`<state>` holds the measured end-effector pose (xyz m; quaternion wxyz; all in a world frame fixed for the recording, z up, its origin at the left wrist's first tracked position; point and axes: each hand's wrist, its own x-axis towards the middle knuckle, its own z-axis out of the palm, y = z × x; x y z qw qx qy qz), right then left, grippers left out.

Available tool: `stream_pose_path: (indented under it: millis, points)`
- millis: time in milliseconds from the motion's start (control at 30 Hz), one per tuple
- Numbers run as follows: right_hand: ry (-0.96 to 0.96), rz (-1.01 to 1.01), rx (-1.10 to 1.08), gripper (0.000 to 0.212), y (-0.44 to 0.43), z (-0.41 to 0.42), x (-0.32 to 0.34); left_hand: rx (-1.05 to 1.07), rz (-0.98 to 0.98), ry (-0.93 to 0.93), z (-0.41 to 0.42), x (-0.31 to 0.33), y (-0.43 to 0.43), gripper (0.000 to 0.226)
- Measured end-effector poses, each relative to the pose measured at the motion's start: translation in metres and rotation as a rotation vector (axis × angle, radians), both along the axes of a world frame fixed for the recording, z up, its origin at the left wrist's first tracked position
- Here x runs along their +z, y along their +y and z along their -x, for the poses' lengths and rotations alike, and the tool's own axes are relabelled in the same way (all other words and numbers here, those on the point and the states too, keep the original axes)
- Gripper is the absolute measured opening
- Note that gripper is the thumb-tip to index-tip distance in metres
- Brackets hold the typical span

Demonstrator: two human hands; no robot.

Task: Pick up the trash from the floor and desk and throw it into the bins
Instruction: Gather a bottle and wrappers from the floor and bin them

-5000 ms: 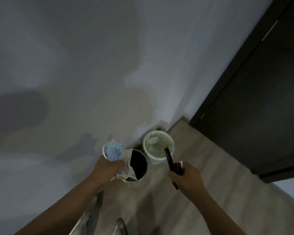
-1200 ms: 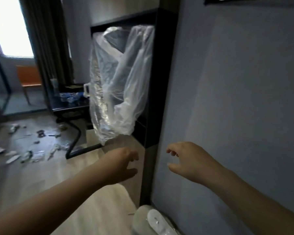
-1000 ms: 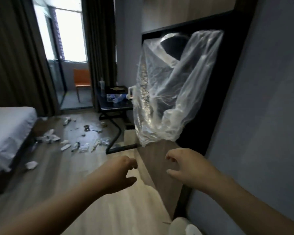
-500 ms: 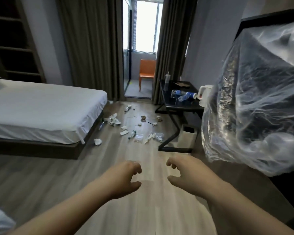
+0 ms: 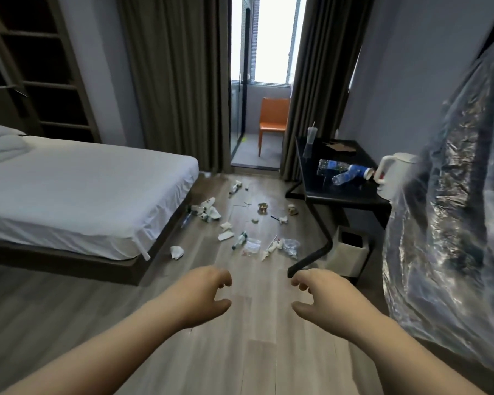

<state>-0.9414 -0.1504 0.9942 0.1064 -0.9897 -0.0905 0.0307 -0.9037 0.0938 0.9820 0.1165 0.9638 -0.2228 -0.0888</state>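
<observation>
Trash lies scattered on the wooden floor ahead: a crumpled white paper (image 5: 176, 252), a small bottle (image 5: 239, 240), a clear plastic bag (image 5: 252, 246), a crushed clear wrapper (image 5: 290, 247) and several more scraps farther back. On the black desk (image 5: 351, 195) lie plastic water bottles (image 5: 345, 173), a clear cup with a straw (image 5: 309, 142) and a brown scrap (image 5: 340, 145). My left hand (image 5: 204, 295) and my right hand (image 5: 321, 297) hang in front of me with loosely curled fingers, holding nothing, well short of the trash.
A white bed (image 5: 77, 192) fills the left. A white bin (image 5: 350, 255) stands under the desk. A white kettle (image 5: 394, 178) sits on the desk's near end. Clear plastic sheeting (image 5: 451, 223) hangs at the right. An orange chair (image 5: 273, 121) stands beyond the curtains.
Five seconds ago my hands held a mask, wrappers and a dark stick over two bins. Both hands are now empty, and the view has turned from the wall to face the littered room.
</observation>
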Motion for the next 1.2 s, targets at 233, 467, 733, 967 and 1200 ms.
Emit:
stream_pose_path:
  millis: [233,467,733,967,1200]
  points:
    - [0.064,-0.013,-0.033,0.040,-0.029,-0.093,-0.019,-0.018,-0.017,0.047,-0.102,-0.016,-0.028,0.040]
    - [0.076,-0.022,-0.085,0.039,-0.040,-0.217,-0.041,-0.050,-0.007,0.069,-0.238,-0.037,-0.039,0.042]
    - [0.106,-0.059,-0.188,0.038,-0.036,-0.372,-0.042,-0.113,-0.008,0.068,-0.416,-0.031,-0.041,0.042]
    - [0.145,-0.090,-0.259,0.038,-0.054,-0.478,-0.047,-0.152,-0.014,0.108,-0.530,-0.037,-0.058,0.038]
    - [0.187,-0.087,-0.257,0.029,-0.084,-0.608,-0.056,-0.125,0.005,0.117,-0.651,-0.048,-0.092,0.037]
